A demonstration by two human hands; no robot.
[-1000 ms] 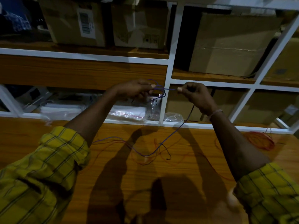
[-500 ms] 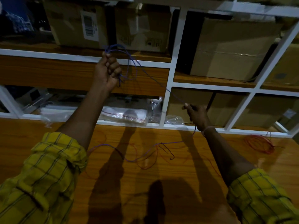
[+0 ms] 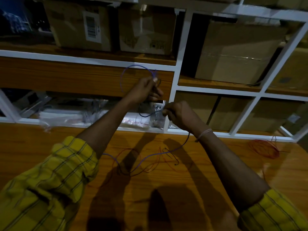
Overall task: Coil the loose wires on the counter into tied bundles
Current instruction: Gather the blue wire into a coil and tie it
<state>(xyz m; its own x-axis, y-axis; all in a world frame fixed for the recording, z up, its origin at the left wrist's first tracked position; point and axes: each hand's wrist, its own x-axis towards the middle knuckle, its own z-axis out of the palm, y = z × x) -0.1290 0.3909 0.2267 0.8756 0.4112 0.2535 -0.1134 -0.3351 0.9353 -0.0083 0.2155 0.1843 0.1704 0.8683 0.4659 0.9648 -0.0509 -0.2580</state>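
Observation:
A thin purple wire (image 3: 122,75) loops above my left hand (image 3: 144,91), which is raised in front of the shelf and pinches the coiled part of it. Just below and to the right, my right hand (image 3: 178,114) pinches the same wire. From there the wire drops past my right wrist to the wooden counter (image 3: 50,139) and trails left across it. Loose red wires (image 3: 150,164) lie tangled on the counter beneath my arms. A coiled red wire bundle (image 3: 265,148) rests at the counter's far right.
A white-framed shelf unit (image 3: 179,52) stands right behind the counter, with cardboard boxes (image 3: 233,52) in its upper bays and clear plastic bags (image 3: 70,114) in the lower left bay. The scene is dim, and shadows of my arms fall on the counter.
My left hand has come down and right from its high position, bringing the purple loop with it. My right hand has shifted left to meet it, so the stretched wire between them is short.

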